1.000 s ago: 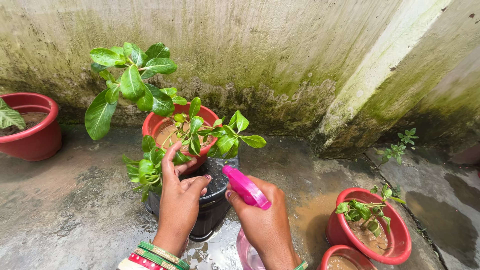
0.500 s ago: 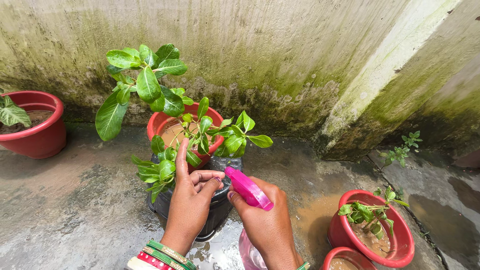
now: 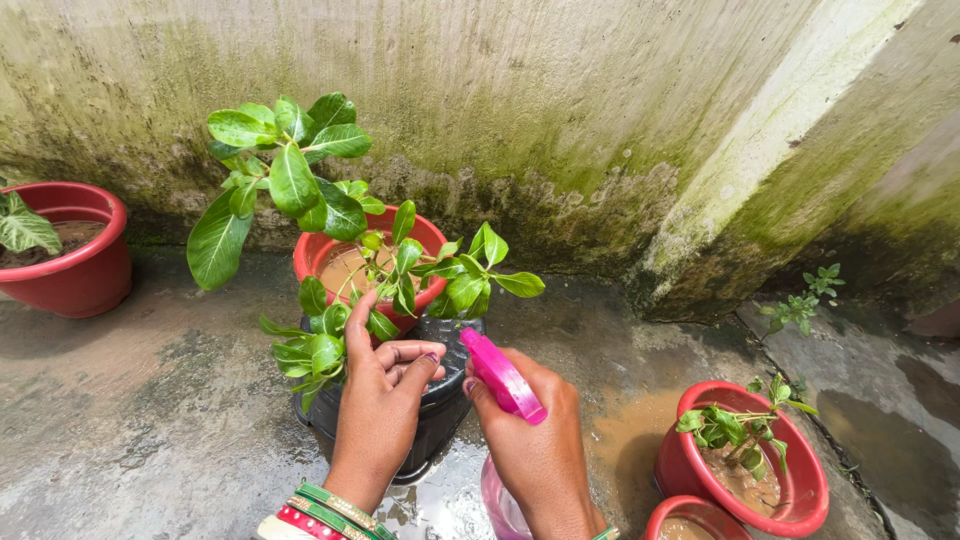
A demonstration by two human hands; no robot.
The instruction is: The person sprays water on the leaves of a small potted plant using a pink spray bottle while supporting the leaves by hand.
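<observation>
Behind everything stands a damp concrete wall (image 3: 560, 110) with green stains, and the floor (image 3: 130, 420) below it is wet. Only the head view is given. The left hand (image 3: 385, 395) rests on the black pot (image 3: 440, 405), its forefinger stretched up among the leaves (image 3: 325, 345), the other fingers curled. The right hand (image 3: 530, 430) grips the pink spray bottle (image 3: 500, 375), with the nozzle toward the plant. Since a second ago the nozzle came slightly nearer and the leaves swung a little right. A red pot (image 3: 325, 255) stands just behind.
</observation>
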